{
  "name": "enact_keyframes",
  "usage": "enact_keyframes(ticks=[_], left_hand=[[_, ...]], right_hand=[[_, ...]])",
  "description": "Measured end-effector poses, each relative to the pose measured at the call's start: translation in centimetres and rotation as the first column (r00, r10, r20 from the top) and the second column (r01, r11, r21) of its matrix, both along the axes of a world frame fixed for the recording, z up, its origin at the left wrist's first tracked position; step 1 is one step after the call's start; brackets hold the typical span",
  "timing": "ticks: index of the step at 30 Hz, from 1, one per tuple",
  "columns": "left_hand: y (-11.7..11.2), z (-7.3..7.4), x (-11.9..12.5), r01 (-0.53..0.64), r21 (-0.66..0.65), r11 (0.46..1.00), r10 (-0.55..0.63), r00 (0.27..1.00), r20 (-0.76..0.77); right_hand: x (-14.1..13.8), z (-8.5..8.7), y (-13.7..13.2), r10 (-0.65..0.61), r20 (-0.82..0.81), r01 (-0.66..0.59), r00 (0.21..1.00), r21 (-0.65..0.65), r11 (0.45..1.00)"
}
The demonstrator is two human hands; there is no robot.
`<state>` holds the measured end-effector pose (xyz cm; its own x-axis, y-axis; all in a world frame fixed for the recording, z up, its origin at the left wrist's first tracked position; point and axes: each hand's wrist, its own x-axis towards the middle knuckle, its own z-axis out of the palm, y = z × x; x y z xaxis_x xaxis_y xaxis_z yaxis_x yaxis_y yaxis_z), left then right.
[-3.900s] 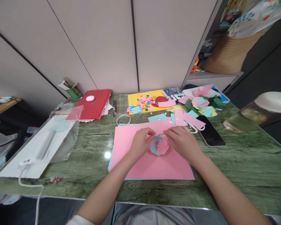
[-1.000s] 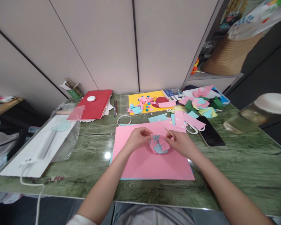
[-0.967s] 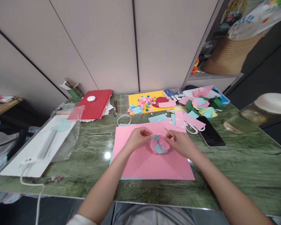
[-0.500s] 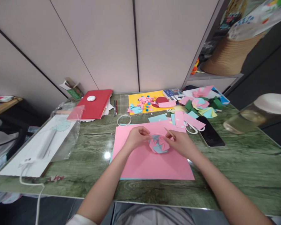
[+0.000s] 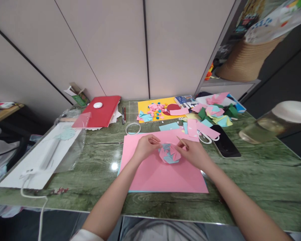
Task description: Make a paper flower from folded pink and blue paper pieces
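Left hand (image 5: 146, 147): pinching folded paper (image 5: 169, 156) beside it. Right hand (image 5: 193, 152): pinching stick (image 5: 182, 141), fingertips at paper's opposite edge. Advised: light, even grip, paper uncrushed.

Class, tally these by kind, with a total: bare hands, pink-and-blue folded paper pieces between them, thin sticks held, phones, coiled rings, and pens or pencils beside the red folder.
Left hand and right hand: 2
Folded paper piece: 1
Thin stick: 1
Phone: 1
Coiled ring: 1
Pens or pencils: 2
Total: 8
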<state>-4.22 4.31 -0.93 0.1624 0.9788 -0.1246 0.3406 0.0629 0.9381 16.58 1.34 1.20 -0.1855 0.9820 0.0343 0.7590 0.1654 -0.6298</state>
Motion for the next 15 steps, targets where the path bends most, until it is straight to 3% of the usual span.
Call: enact_keyframes(ticks=[15], left_hand=[[-1.0,0.6,0.6,-0.011,0.162,0.987,0.032,0.991,-0.127]], right_hand=[[-0.3,-0.6,0.0,0.005,0.05,-0.005,0.999,0.011,1.0]])
